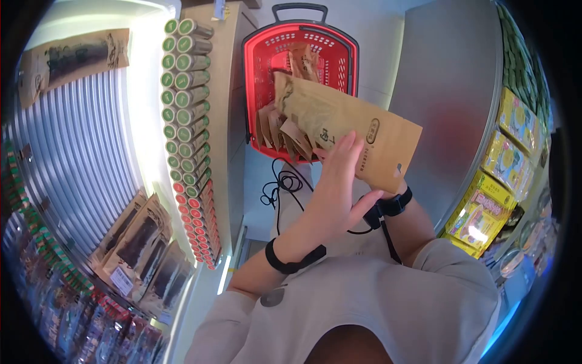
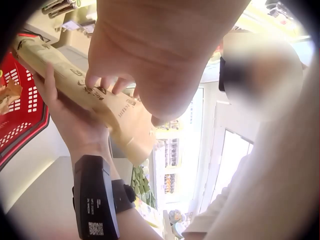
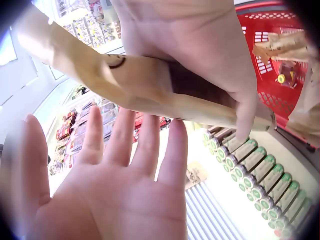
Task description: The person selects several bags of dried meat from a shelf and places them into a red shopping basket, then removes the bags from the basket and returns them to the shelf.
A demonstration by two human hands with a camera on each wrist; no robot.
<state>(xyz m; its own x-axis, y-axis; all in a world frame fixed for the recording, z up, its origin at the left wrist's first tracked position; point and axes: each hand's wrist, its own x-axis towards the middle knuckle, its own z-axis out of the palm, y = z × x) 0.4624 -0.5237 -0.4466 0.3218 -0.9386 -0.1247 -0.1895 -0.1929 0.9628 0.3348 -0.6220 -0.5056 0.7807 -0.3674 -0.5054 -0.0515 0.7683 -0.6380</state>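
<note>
A flat brown kraft-paper pouch with dark printing and a hang hole slants over the near side of a red shopping basket. My right hand holds the pouch from underneath, its thumb along one edge; in the head view the pouch hides most of this hand. Over the pouch's printed face lies my left hand, fingers straight and thumb spread, fingertips right at the paper. In the right wrist view the left palm faces the pouch. Several smaller kraft pouches lie inside the basket.
To the left, a shelf holds rows of green-lidded containers and red-lidded ones. Kraft pouches stand on the ribbed display beyond. A black cable coils below the basket. Rightward are a grey panel and yellow packs.
</note>
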